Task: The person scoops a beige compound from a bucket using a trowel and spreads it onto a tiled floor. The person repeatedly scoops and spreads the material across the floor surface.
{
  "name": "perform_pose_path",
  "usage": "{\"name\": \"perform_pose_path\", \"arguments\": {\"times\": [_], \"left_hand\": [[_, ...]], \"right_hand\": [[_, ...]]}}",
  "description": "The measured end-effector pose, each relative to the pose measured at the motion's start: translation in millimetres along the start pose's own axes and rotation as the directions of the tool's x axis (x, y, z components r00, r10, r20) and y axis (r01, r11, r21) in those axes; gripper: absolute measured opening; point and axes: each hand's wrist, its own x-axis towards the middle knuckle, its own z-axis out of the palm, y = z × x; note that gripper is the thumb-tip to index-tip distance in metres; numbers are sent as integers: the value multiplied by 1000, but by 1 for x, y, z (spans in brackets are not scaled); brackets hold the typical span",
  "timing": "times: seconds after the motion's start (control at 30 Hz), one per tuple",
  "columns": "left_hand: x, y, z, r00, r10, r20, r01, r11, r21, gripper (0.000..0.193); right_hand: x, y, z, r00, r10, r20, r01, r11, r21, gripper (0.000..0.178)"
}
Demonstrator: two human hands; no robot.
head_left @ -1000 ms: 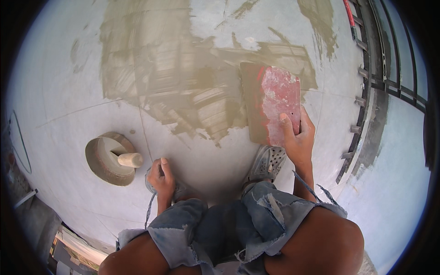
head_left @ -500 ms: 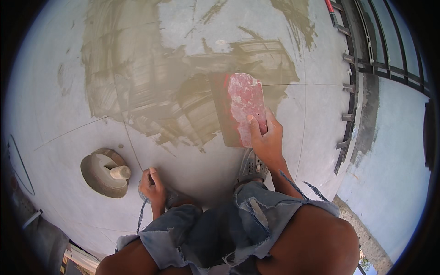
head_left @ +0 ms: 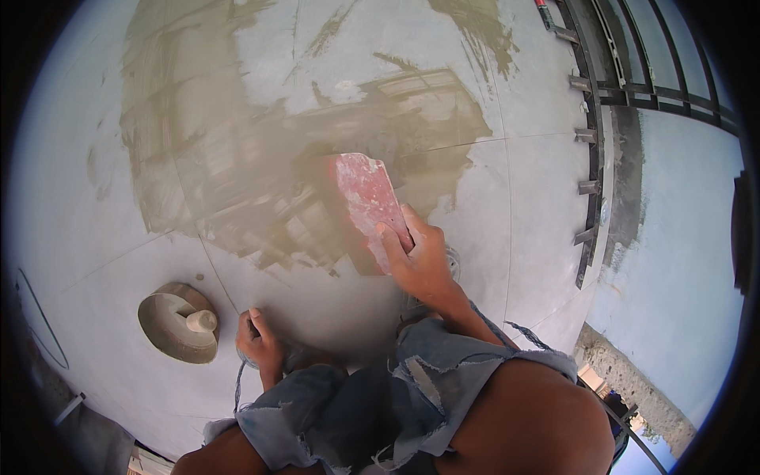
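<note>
My right hand [head_left: 419, 265] grips a flat red scraper [head_left: 368, 194], its face smeared with pale paste. Thumb on top and fingers underneath, I hold the scraper by its near right edge. It is tilted against a wide patch of wet grey-brown paste [head_left: 237, 174] spread in streaks over the large pale floor tiles. Down by my left foot, my left hand [head_left: 260, 339] is closed, thumb against the curled fingers, with nothing visible in it. Left of it sits a shallow round bowl [head_left: 158, 328] of paste, with a thick pale tool handle [head_left: 201, 321] sticking out.
Thin joint lines cross the pale tiles [head_left: 475, 229]. A dark metal railing [head_left: 591, 166] with short brackets runs along the right side, with a red-handled tool [head_left: 544, 12] near its far end. A thin dark cable [head_left: 41, 317] lies at the far left. My feet are close under the scraper.
My right hand has drawn the scraper left and slightly nearer over the paste, and turned it. The view has shifted a little to the right. My left hand stays closed near my foot.
</note>
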Motion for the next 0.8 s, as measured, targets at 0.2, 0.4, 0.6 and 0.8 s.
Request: {"name": "perform_pose_path", "arguments": {"times": [0.2, 0.4, 0.6, 0.8], "left_hand": [[1, -9, 1, 999, 32, -19, -32, 999, -5, 31], [1, -3, -4, 998, -17, 60, 17, 1000, 7, 30], [2, 4, 0, 1000, 18, -7, -18, 1000, -15, 30], [2, 1, 0, 999, 19, 29, -19, 1000, 3, 29]], "right_hand": [[17, 42, -49, 903, -142, -405, 170, 985, 34, 27], [8, 27, -62, 880, -94, -466, 179, 974, 141, 30], [1, 4, -11, 990, 48, -132, -25, 986, 164, 32], [17, 36, -30, 957, -39, -286, 73, 991, 109, 31]]}}
